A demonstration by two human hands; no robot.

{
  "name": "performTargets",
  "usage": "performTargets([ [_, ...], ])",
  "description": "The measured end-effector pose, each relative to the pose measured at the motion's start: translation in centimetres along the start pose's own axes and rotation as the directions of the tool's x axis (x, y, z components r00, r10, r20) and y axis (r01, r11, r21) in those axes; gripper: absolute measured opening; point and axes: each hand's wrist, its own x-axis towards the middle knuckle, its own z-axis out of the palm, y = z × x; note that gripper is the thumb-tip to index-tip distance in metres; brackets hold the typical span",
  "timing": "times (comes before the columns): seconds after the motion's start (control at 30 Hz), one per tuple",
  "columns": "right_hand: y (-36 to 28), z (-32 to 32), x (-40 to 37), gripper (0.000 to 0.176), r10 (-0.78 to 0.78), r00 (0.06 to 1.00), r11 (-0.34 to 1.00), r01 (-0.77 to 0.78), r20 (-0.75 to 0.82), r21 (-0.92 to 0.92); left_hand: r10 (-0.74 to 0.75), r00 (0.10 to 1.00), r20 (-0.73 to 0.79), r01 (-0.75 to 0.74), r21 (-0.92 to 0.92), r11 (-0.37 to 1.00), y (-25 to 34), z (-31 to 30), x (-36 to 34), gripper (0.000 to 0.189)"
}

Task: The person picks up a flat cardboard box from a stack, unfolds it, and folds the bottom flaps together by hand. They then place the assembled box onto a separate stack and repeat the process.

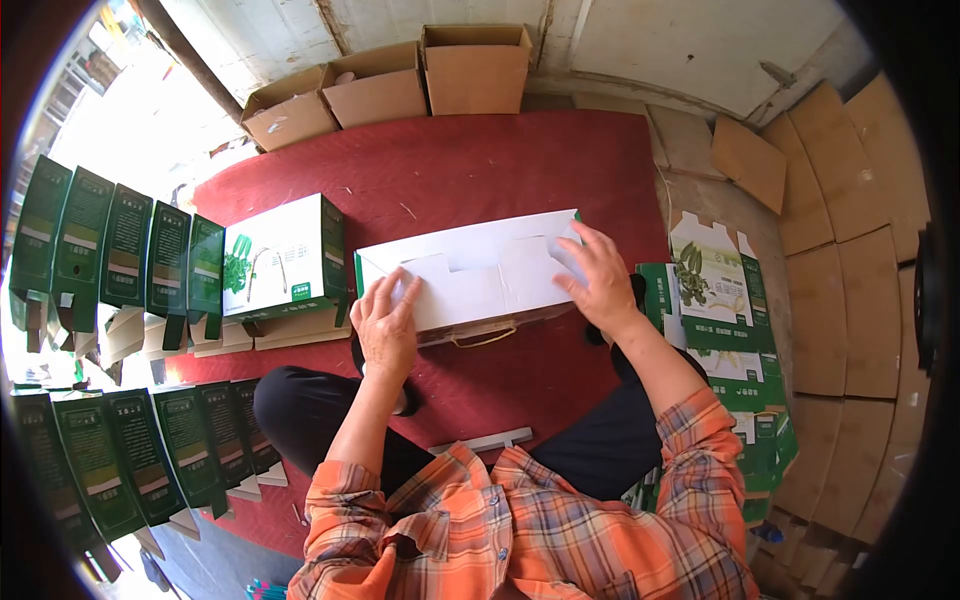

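A carton (470, 270) with a white face and green edges lies in front of me between my legs, its white flaps with cut slots uppermost. A thin cord handle (485, 338) shows along its near side. My left hand (385, 330) rests on the left part of the white face, its fingers stretched out and slightly apart. At the right end, my right hand (597, 275) touches the white flap with fingers spread, the fingertips near the far right corner. Parts of the carton under both palms are hidden.
Green cartons (110, 240) stand in two rows on the left, beside a white-faced carton (285, 250). Flat green printed cartons (715, 290) are stacked at right. Open brown boxes (475, 75) line the back of the red mat (500, 160); brown cardboard (840, 310) stands far right.
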Motion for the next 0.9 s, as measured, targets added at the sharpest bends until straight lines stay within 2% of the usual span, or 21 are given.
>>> performTargets([
  [0.03,-1.2,-0.5,0.2,0.054,-0.132,0.991,0.991,0.133,0.034,-0.033,-0.001,1.0,0.0,0.001,-0.002,1.0,0.6,-0.9,0.4,0.048],
  [0.07,-1.7,0.1,-0.1,0.054,-0.133,0.991,0.99,0.134,0.035,-0.034,0.002,0.998,0.058,-0.001,-0.019,1.0,1.3,-1.9,0.7,0.051],
  [0.13,-2.1,1.9,-0.8,0.065,-0.124,0.958,0.989,0.142,0.257,-0.052,0.018,0.986,0.166,-0.01,-0.046,0.999,1.7,-2.5,0.8,0.066],
  [0.27,-1.8,3.1,-1.2,0.068,-0.117,0.951,0.971,0.169,0.287,-0.166,0.035,0.976,0.216,-0.035,-0.004,0.999,1.3,-1.5,0.3,0.065],
  [0.7,-1.2,2.9,-1.4,0.052,-0.107,0.906,0.99,0.133,0.409,-0.036,0.079,0.94,0.333,-0.074,-0.029,0.997,1.2,-1.2,-0.4,0.053],
  [0.87,-1.1,3.0,-1.7,0.052,-0.114,0.89,0.989,0.145,0.441,-0.037,0.094,0.952,0.293,-0.086,-0.039,0.996,1.4,-1.2,-0.6,0.054],
  [0.9,-1.3,3.0,-1.8,0.048,-0.129,0.91,0.988,0.152,0.395,-0.029,0.091,0.957,0.276,-0.081,-0.045,0.996,1.5,-1.4,-0.5,0.056],
])
